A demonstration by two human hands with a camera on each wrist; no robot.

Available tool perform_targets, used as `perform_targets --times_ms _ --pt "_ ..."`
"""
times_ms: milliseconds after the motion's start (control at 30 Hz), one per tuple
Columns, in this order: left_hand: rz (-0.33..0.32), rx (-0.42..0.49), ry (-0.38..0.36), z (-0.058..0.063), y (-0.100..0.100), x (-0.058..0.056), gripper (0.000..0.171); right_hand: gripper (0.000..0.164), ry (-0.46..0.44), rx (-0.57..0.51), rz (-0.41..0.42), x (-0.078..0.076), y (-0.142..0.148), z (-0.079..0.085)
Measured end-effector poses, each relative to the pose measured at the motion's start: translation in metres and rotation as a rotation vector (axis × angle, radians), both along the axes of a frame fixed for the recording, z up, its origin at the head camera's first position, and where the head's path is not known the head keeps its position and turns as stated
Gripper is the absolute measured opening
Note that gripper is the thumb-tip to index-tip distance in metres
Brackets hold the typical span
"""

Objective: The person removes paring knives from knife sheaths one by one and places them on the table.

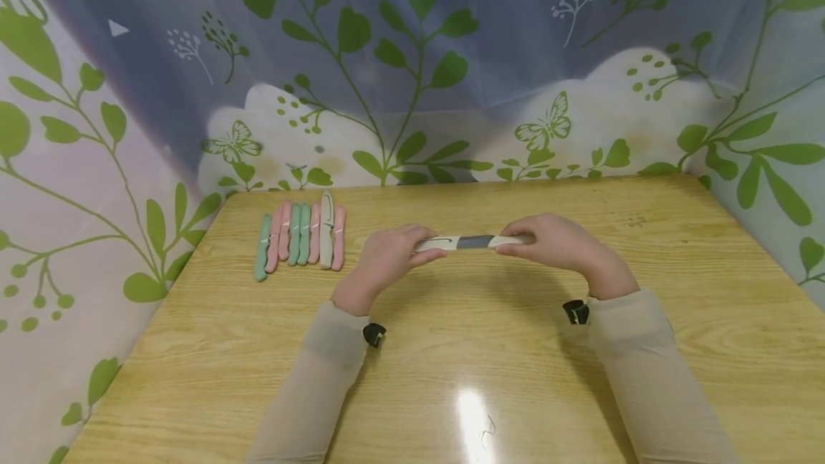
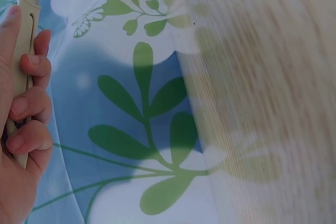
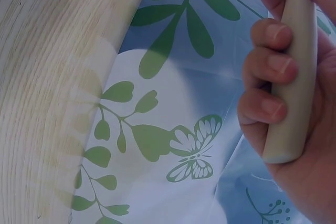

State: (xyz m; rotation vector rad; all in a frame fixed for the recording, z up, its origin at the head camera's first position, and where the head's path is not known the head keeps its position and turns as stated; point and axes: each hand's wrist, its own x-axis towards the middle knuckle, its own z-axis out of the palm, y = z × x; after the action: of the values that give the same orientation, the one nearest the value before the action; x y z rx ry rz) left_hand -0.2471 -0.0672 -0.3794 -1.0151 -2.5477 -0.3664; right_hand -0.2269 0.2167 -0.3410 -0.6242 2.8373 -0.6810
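Over the middle of the table, both hands hold a cream paring knife level, with a stretch of grey blade showing between them. My left hand grips the slotted cream sheath, fingers curled round it and the thumb along it. From the sheath's end the blade comes out in the left wrist view. My right hand wraps its fingers round the smooth cream handle, whose rounded butt shows below the little finger.
On the table's far left lies a row of several knives: green ones, pink ones and a cream one with a slotted sheath. A leaf-patterned curtain hangs behind the table and along its sides.
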Motion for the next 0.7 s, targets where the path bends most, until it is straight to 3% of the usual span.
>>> perform_targets --times_ms 700 --pt "0.008 0.020 -0.052 0.0020 -0.0005 0.0009 0.036 0.045 -0.036 -0.011 -0.012 0.0031 0.0039 0.0044"
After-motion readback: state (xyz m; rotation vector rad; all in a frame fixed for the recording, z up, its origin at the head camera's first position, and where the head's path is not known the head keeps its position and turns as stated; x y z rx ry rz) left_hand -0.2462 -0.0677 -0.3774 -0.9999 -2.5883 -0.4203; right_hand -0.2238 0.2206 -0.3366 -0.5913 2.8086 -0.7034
